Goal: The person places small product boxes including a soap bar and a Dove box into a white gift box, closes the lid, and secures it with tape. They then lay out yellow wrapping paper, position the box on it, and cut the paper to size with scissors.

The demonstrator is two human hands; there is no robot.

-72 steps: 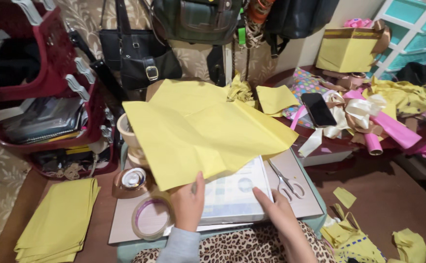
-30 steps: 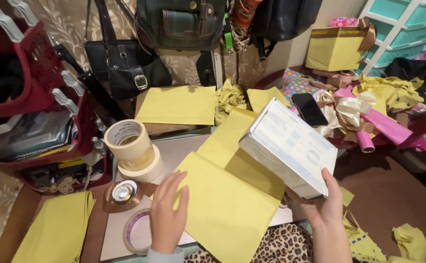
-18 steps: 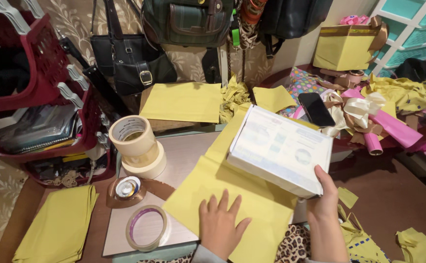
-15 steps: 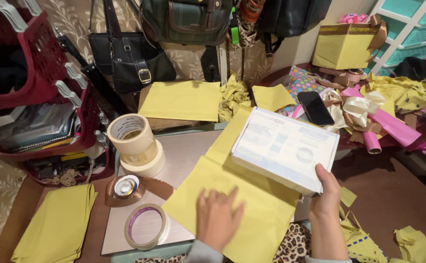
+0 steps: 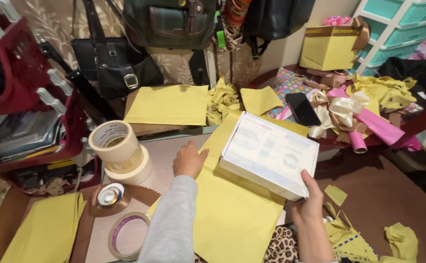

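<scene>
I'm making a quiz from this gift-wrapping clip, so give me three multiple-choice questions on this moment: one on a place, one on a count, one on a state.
1. Where does the black smartphone lie?
A. among the ribbons to the right of the flat white cardboard box
B. on the stacked tape rolls
C. in the red basket

2. How many cream masking-tape rolls stand stacked?
A. one
B. two
C. four

3. How is the flat white cardboard box held?
A. by both hands
B. by no hand
C. by the right hand at its near corner

Answers: 1 A, it rests by the cream ribbon. 2 B, one roll sits on another. 3 C, the left hand presses the yellow paper sheet instead.
</scene>
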